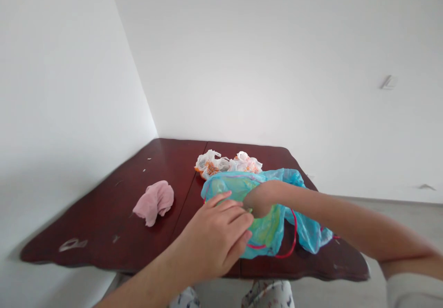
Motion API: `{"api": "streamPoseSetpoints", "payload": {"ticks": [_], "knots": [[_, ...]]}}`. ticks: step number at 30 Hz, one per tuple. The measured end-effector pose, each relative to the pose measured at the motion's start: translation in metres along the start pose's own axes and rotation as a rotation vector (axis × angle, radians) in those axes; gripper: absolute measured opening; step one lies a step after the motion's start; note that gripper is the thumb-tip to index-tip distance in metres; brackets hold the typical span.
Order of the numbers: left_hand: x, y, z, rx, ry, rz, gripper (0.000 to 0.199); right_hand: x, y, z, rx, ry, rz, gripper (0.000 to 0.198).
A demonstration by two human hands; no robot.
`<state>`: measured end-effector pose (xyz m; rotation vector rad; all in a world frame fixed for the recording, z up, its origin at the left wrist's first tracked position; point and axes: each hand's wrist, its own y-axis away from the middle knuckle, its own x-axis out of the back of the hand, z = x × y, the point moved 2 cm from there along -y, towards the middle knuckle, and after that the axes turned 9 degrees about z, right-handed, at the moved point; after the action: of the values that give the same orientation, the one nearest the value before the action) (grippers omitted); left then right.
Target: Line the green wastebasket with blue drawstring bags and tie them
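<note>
A blue translucent plastic bag [224, 178] with red drawstrings lies on the table, its mouth toward me, something yellow-green showing inside. My left hand [223, 234] is at the near left of its mouth, fingers bent over the plastic and closed on it; the thumb is hidden. My right hand [261, 199] reaches in from the right with the wrist bent, and its fingers are out of sight in the bag mouth, behind my left fingers. A loose flap of blue plastic [308, 229] trails off to the right beside a red drawstring loop [294, 238].
A crumpled pink cloth [155, 202] lies to the left on the dark red table [114, 211]. Behind the blue bag sit two bunched white-and-orange plastic bags [209, 165]. Small scraps dot the tabletop. White walls stand at the left and back.
</note>
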<state>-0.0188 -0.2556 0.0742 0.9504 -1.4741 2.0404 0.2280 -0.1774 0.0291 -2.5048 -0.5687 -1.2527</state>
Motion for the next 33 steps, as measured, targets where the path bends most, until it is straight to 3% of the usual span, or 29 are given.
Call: {"api": "streamPoseSetpoints", "payload": {"ticks": [3,6,9,13,16,19,23,28,33], "knots": [[-0.009,-0.014,-0.029,0.173,0.044,-0.169,0.036,0.027,0.017,0.003,0.069,0.082,-0.068,0.03],[-0.02,-0.02,-0.071,0.285,0.039,-0.183,0.038,0.041,0.043,0.019,0.102,0.135,0.174,0.035],[-0.035,-0.02,-0.107,0.337,-0.013,-0.25,0.023,0.029,0.061,0.05,0.064,0.112,0.419,0.039],[-0.054,-0.015,-0.136,0.41,0.028,-0.278,0.005,0.002,0.062,0.091,-0.119,-0.11,0.527,0.059],[-0.062,-0.009,-0.153,0.506,0.158,-0.184,0.024,-0.013,0.057,0.105,-0.274,-0.419,0.541,0.068],[-0.063,0.004,-0.167,0.655,0.362,-0.09,0.036,-0.025,0.062,0.106,-0.343,-0.668,0.523,0.074],[-0.046,0.043,-0.163,0.713,0.549,0.028,0.054,-0.047,0.095,0.102,-0.301,-0.66,0.699,0.067],[-0.028,0.111,-0.128,0.598,0.395,0.056,0.081,-0.088,0.15,0.092,-0.168,-0.526,0.894,0.051],[-0.039,0.137,-0.105,0.596,0.284,0.32,0.038,-0.105,0.166,0.076,-0.053,-0.464,1.037,0.026]]}}
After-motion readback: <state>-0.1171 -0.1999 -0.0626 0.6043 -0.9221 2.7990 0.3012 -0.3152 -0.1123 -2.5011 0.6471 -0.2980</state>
